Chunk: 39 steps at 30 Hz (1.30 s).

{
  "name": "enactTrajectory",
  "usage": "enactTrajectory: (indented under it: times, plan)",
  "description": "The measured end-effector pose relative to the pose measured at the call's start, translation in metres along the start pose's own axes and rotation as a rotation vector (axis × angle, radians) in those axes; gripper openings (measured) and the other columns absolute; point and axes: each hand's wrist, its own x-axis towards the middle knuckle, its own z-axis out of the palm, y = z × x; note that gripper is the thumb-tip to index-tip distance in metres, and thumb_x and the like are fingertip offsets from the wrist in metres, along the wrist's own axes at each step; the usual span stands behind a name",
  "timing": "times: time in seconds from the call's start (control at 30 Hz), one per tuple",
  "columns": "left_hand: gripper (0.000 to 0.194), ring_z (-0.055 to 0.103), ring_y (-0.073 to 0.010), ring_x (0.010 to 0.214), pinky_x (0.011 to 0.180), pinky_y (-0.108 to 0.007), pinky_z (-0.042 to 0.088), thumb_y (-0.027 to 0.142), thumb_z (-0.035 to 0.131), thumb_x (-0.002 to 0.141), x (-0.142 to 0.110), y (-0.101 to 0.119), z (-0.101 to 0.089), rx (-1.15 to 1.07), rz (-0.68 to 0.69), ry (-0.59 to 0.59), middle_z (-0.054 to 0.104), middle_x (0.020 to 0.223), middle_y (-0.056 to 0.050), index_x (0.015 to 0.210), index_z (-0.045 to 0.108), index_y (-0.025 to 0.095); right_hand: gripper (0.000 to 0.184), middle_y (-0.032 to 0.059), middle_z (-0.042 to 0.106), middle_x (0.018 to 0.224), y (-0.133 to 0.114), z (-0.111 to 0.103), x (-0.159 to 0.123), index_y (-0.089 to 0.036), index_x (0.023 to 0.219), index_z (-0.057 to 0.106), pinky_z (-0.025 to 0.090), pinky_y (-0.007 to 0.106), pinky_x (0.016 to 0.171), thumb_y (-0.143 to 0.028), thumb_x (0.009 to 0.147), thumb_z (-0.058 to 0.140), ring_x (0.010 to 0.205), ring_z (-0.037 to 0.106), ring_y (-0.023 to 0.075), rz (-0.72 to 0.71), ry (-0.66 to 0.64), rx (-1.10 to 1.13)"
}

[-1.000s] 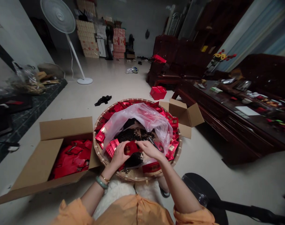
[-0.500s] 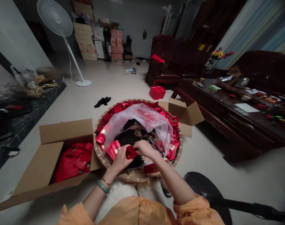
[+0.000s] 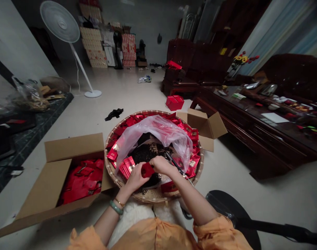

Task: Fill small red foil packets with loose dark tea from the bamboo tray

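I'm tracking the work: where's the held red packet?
In the head view, the red packet is slightly left of centre, between left hand and right hand, above the basket.

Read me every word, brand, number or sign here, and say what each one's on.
No text is readable.
Small red packet in the left hand: nothing legible.
Shiny red packets in the round woven basket: gold marks, too blurred.
Stacked red-and-white boxes: markings too small.

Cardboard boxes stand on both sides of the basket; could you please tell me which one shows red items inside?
The left box, heaped with red items; the right box, partly behind the basket, shows only brown cardboard.
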Motion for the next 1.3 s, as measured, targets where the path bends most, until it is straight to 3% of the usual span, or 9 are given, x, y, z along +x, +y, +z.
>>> enactTrajectory:
  times: [0.2,0.37,0.47,0.57,0.7,0.87,0.97,1.17,1.3]
  plan:
    - [0.045,0.061,-0.0232,0.091,0.079,-0.038,0.050,0.024,0.069,0.065,0.004,-0.006,-0.002,-0.015,-0.073,0.042,0.062,0.096,-0.006,0.105,0.050,0.017,0.016,-0.0006,0.069,0.068,0.010,-0.015,-0.007,-0.018,0.087,0.073,0.035,0.017,0.058,-0.018,0.076,0.060,0.064,0.061,0.0112,-0.084,0.123,0.357]
    - [0.048,0.062,-0.0229,0.090,0.076,-0.037,0.052,0.030,0.070,0.065,0.004,-0.013,0.001,0.008,-0.083,0.154,0.063,0.095,-0.006,0.106,0.049,0.017,0.019,0.0016,0.068,0.069,0.019,-0.019,-0.011,-0.015,0.090,0.070,0.043,0.020,0.057,-0.023,0.078,0.059,0.062,0.061,0.0137,0.126,0.314,0.648]
    - [0.049,0.063,-0.0222,0.089,0.075,-0.037,0.052,0.030,0.070,0.067,0.002,-0.016,0.002,0.018,-0.037,0.246,0.063,0.097,-0.007,0.108,0.048,0.017,0.023,0.0051,0.068,0.085,0.020,-0.021,-0.014,-0.016,0.098,0.068,0.047,0.026,0.069,-0.018,0.077,0.059,0.072,0.062,0.0154,0.197,0.474,0.594]
    - [0.048,0.062,-0.0222,0.092,0.077,-0.036,0.052,0.029,0.068,0.068,0.001,-0.017,0.002,0.029,0.023,0.332,0.061,0.102,-0.008,0.110,0.048,0.017,0.024,0.0068,0.063,0.100,0.008,-0.025,-0.022,-0.020,0.101,0.066,0.046,0.029,0.079,-0.020,0.078,0.061,0.087,0.059,0.0164,0.105,0.572,0.487]
    - [0.047,0.060,-0.0230,0.096,0.080,-0.038,0.051,0.026,0.067,0.069,0.000,-0.014,0.002,0.026,0.069,0.385,0.060,0.103,-0.009,0.111,0.048,0.017,0.021,0.0058,0.060,0.095,-0.020,-0.023,-0.031,-0.022,0.095,0.068,0.043,0.030,0.081,-0.035,0.081,0.061,0.091,0.054,0.0170,-0.062,0.481,0.368]
    - [0.045,0.058,-0.0246,0.098,0.085,-0.042,0.049,0.023,0.064,0.070,0.002,-0.001,0.007,-0.002,0.053,0.358,0.059,0.104,-0.011,0.112,0.048,0.016,0.027,0.0077,0.059,0.089,-0.034,-0.013,-0.025,-0.018,0.098,0.068,0.042,0.028,0.074,-0.039,0.083,0.059,0.085,0.052,0.0187,0.010,0.236,0.148]
    - [0.054,0.057,-0.0251,0.102,0.089,-0.043,0.047,0.024,0.067,0.067,0.003,0.008,0.005,-0.109,-0.030,0.272,0.058,0.110,-0.011,0.116,0.047,0.017,0.021,0.0065,0.061,0.084,-0.026,-0.009,-0.018,-0.016,0.088,0.069,0.040,0.025,0.071,-0.030,0.087,0.053,0.078,0.054,0.0154,0.022,0.161,0.185]
    - [0.046,0.062,-0.0208,0.088,0.080,-0.034,0.050,0.033,0.071,0.063,0.007,0.005,-0.018,-0.402,-0.260,-0.259,0.067,0.095,-0.004,0.103,0.058,0.015,0.022,0.0026,0.062,0.077,-0.001,-0.003,-0.018,-0.014,0.079,0.067,0.038,0.021,0.065,-0.027,0.088,0.051,0.069,0.054,0.0114,-0.007,0.207,0.451]
    - [0.041,0.062,-0.0206,0.080,0.076,-0.033,0.050,0.037,0.075,0.059,0.005,-0.007,-0.019,-0.321,-0.270,-0.259,0.068,0.083,-0.001,0.092,0.063,0.014,0.027,0.0011,0.061,0.072,0.005,0.001,-0.017,-0.014,0.078,0.066,0.038,0.021,0.061,-0.029,0.090,0.047,0.063,0.052,0.0106,0.098,0.180,0.556]
